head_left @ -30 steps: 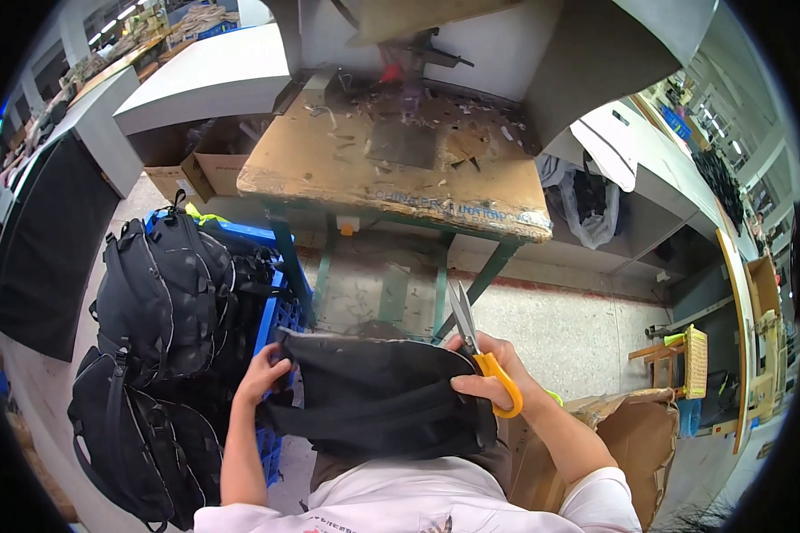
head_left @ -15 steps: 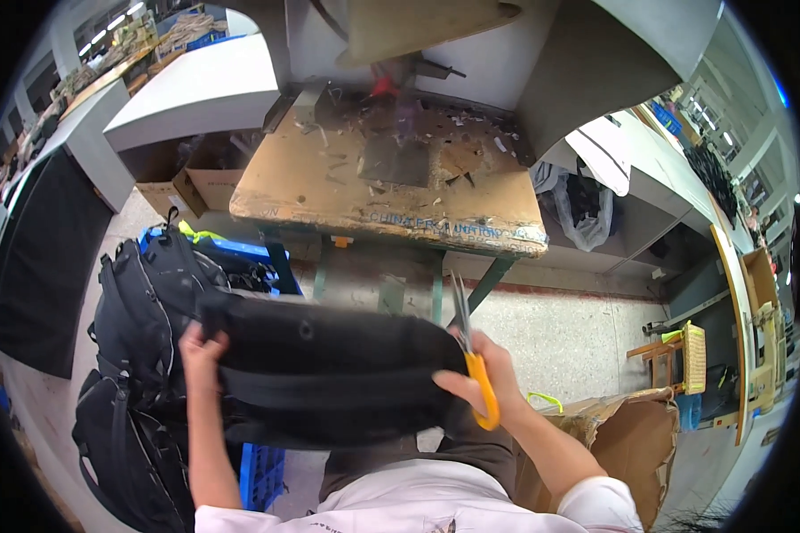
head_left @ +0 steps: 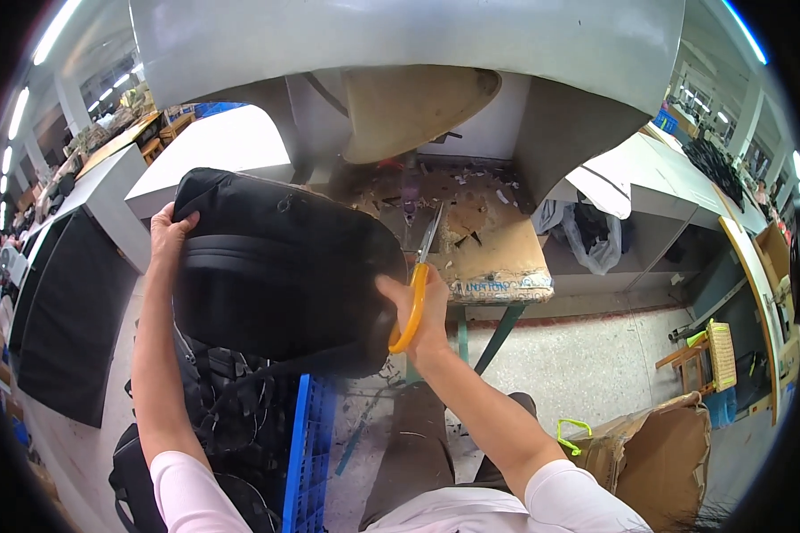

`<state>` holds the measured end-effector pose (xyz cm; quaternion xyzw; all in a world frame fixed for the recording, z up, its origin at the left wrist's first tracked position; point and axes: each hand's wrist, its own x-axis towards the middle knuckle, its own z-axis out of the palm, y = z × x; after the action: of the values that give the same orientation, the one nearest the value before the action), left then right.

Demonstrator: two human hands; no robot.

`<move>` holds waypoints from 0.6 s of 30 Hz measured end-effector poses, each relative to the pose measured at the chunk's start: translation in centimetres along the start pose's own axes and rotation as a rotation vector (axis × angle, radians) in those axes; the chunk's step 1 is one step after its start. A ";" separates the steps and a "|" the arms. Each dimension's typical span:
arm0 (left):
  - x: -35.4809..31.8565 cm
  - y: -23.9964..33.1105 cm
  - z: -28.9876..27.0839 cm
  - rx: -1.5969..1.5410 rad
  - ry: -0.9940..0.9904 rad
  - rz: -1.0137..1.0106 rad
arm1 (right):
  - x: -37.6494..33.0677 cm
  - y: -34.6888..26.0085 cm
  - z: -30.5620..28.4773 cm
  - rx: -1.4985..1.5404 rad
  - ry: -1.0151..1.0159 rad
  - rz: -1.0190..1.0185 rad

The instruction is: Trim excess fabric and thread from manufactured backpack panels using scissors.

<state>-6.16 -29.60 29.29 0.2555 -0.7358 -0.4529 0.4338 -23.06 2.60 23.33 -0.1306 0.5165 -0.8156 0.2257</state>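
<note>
Nearest the person, a blue crate (head_left: 304, 462) stands on the floor by the left knee, with a heap of black bags (head_left: 227, 409) piled just beside it. Above these, both hands hold up a black bag (head_left: 280, 266) in front of the chest. The left hand (head_left: 166, 233) clasps its upper left corner; the right hand (head_left: 418, 311) presses the bag's right edge while its fingers stay clenched through the yellow-handled scissors (head_left: 418, 284), blades pointing up and away. A brown cardboard box (head_left: 653, 453) sits at lower right. Beyond the bag lies a worn wooden worktable (head_left: 489, 258), littered with scraps, under a grey machine housing (head_left: 400, 53).
</note>
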 end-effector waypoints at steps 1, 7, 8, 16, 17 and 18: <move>0.7 -0.5 0.1 0.000 -0.004 0.002 | 0.3 0.1 0.1 0.025 0.014 -0.017; 3.5 -1.9 2.1 0.056 -0.039 -0.018 | 0.7 0.1 0.9 0.028 0.079 -0.051; 3.9 -2.0 2.3 0.055 -0.042 -0.020 | 0.7 0.1 1.0 0.041 0.093 -0.055; 6.0 -1.9 4.5 0.048 -0.055 -0.025 | 1.8 0.4 0.6 0.035 0.139 -0.116; 6.1 -1.6 4.9 0.046 -0.061 -0.023 | 1.7 0.1 0.5 0.034 0.151 -0.126; 6.1 -2.0 4.8 0.044 -0.060 -0.037 | 1.6 0.2 0.8 0.030 0.150 -0.115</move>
<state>-13.34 -33.12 28.95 0.2647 -0.7533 -0.4521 0.3975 -24.08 1.10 23.41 -0.0950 0.5115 -0.8423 0.1411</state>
